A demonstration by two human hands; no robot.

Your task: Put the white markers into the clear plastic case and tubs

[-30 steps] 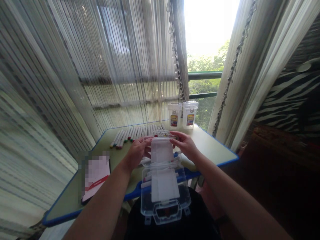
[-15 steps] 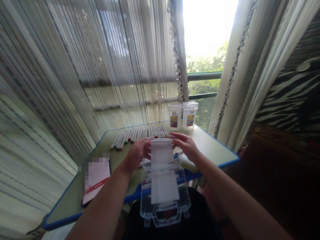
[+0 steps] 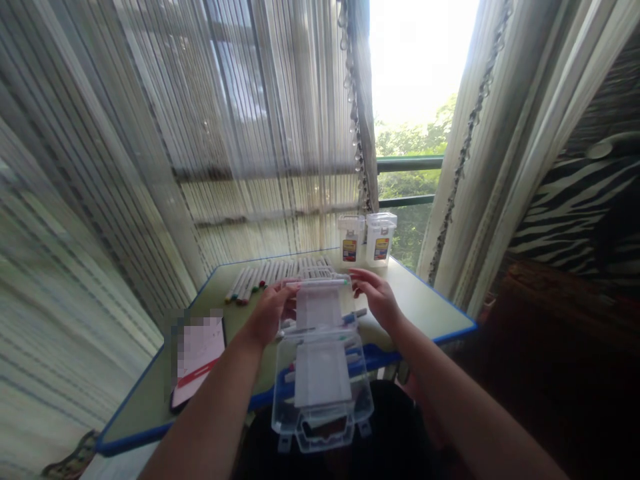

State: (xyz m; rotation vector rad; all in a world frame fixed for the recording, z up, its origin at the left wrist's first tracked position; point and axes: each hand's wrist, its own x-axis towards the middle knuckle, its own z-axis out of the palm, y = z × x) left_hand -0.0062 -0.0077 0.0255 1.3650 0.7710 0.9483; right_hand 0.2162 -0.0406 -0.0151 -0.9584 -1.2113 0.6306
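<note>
A clear plastic case (image 3: 323,377) lies unfolded in front of me, its lid with the handle hanging over the table's near edge toward my lap. My left hand (image 3: 269,312) grips the left side of its body, fingers partly hidden behind the plastic. Across the far end of the case lies a white marker (image 3: 320,283) with a green tip at its right; my left fingertips are at its other end. Just off the right side, my right hand (image 3: 375,293) has its fingers bent and apart. Beyond the case, several white markers (image 3: 273,272) lie in a row.
Two clear lidded containers (image 3: 381,241) with labels stand at the table's far edge. A phone (image 3: 200,357) lies at the left. Another marker with a blue part (image 3: 355,316) shows beside the case. The table (image 3: 425,300) has a blue edge; string curtains hang behind.
A white marker now lies across the far end of the case. My right fingers have come away from the case's right side. The view has shifted slightly.
</note>
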